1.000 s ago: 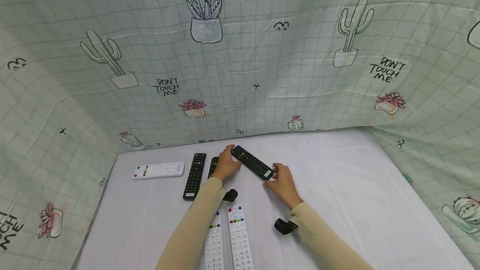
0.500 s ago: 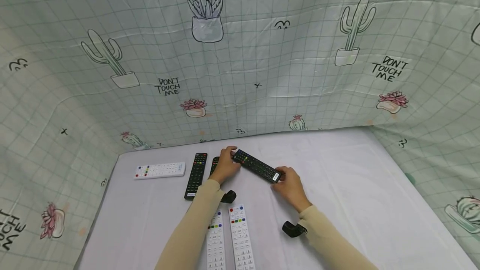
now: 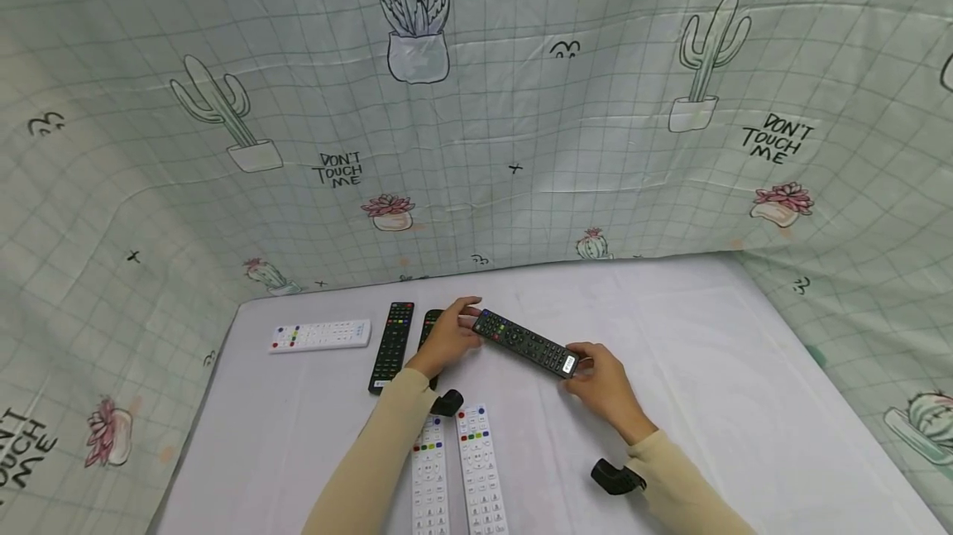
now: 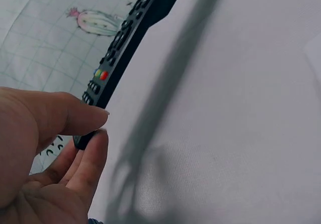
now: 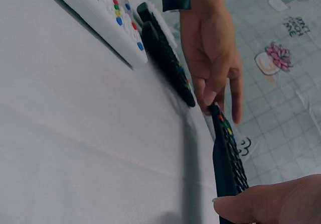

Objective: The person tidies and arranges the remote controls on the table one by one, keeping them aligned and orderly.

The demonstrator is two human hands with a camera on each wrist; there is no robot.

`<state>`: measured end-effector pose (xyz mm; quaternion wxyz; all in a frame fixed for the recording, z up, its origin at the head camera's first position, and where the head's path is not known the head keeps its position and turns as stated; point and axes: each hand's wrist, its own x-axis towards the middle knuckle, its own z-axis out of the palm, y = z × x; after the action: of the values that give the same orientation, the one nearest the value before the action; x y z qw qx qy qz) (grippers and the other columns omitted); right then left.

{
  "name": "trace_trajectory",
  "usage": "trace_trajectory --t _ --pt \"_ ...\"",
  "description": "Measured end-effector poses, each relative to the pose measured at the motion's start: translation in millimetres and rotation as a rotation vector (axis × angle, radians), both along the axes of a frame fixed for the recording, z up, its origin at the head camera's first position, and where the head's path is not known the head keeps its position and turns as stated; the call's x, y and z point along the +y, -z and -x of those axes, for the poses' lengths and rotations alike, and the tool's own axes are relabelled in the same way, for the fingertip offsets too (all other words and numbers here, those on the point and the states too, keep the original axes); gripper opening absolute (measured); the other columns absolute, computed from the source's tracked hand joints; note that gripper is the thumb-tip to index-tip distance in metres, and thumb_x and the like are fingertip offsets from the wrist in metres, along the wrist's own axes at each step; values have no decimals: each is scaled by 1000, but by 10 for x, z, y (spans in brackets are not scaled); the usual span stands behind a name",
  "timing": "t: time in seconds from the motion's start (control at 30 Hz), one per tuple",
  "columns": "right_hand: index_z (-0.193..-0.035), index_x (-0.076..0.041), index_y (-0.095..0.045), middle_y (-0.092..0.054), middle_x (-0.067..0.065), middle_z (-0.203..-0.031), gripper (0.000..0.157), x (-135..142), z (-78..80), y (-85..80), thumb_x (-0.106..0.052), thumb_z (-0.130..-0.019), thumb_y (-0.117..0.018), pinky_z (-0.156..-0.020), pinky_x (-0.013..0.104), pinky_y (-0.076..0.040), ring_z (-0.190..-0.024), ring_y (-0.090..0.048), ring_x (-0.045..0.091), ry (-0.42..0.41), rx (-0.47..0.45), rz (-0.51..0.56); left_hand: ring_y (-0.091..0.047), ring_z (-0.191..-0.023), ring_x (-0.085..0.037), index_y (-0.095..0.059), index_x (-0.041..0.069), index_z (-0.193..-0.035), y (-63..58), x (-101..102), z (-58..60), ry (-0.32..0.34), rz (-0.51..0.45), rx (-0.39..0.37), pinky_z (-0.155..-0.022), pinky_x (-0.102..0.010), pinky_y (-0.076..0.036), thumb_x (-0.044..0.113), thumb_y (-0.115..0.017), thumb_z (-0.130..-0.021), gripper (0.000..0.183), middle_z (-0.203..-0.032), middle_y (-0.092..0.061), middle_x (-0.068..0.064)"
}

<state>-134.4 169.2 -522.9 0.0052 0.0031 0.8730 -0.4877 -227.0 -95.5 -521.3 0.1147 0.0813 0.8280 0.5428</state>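
A black remote control (image 3: pixel 525 343) is held slantwise above the white table, its shadow falling apart from it on the cloth. My left hand (image 3: pixel 447 341) pinches the end with the coloured buttons, thumb on one side and fingers on the other, as the left wrist view shows. At the other end, by the white label, my right hand (image 3: pixel 606 382) grips it; its thumb (image 5: pixel 266 201) lies along the edge in the right wrist view. Another black remote (image 3: pixel 430 325) lies partly hidden behind my left hand.
Left of that, a further black remote (image 3: pixel 390 347) lies lengthwise. A white remote (image 3: pixel 320 336) lies crosswise at the far left. Two more white remotes, one at left (image 3: pixel 428 477) and one at right (image 3: pixel 482 473), lie side by side near the front. A printed cloth (image 3: pixel 514 121) hangs behind the table.
The held black remote has moved right and nearer to me. My right hand has travelled right and towards me with it; my left hand has followed slightly. The other remotes have stayed put.
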Motion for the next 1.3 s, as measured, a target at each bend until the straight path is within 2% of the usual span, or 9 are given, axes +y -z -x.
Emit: trace_trajectory --t 0.23,0.47,0.7,0.87,1.0,1.3 --pt "-129 10 -65 -64 26 -117 55 86 -162 -37 10 -76 -80 -78 33 -63 -96 -71 32 -6 -28 -4 -60 -104 -23 -56 2 -150 -56 -14 -138 77 -15 -35 -81 -30 -54 -16 -70 -84 70 -139 -59 -19" --pt "-128 9 -65 -65 23 -116 56 140 -343 -75 11 -75 -82 -78 31 -64 -96 -72 31 -18 -31 24 -62 -100 -21 -62 1 -143 -101 -7 -259 139 26 -3 -79 -27 -52 -15 -71 -85 61 -136 -62 -19" --pt "-129 8 -64 -67 20 -114 59 152 -508 -93 12 -73 -83 -79 29 -64 -97 -72 29 -18 -90 78 -63 -98 -19 -65 -1 -139 -96 -20 -319 219 74 32 -77 -25 -54 -14 -73 -84 57 -123 -64 -17" --pt "-130 7 -63 -67 19 -111 63 148 -629 -116 14 -71 -82 -77 28 -64 -92 -73 25 -31 -131 133 -62 -99 -18 -66 -1 -137 -114 -15 -365 246 72 29 -77 -25 -54 -15 -73 -83 56 -124 -62 -16" --pt "-129 6 -64 -64 17 -112 63 119 -712 -103 16 -69 -82 -76 27 -64 -96 -69 23 -33 -139 155 -60 -99 -18 -66 1 -136 -132 -9 -392 262 85 22 -78 -24 -54 -16 -73 -84 55 -125 -59 -15" --pt "-131 5 -63 -61 14 -112 68 70 -894 -63 15 -66 -82 -72 25 -62 -98 -63 23 -81 -150 145 -58 -101 -19 -65 -2 -136 -175 44 -423 353 94 29 -77 -21 -52 -21 -68 -84 55 -129 -58 -17"
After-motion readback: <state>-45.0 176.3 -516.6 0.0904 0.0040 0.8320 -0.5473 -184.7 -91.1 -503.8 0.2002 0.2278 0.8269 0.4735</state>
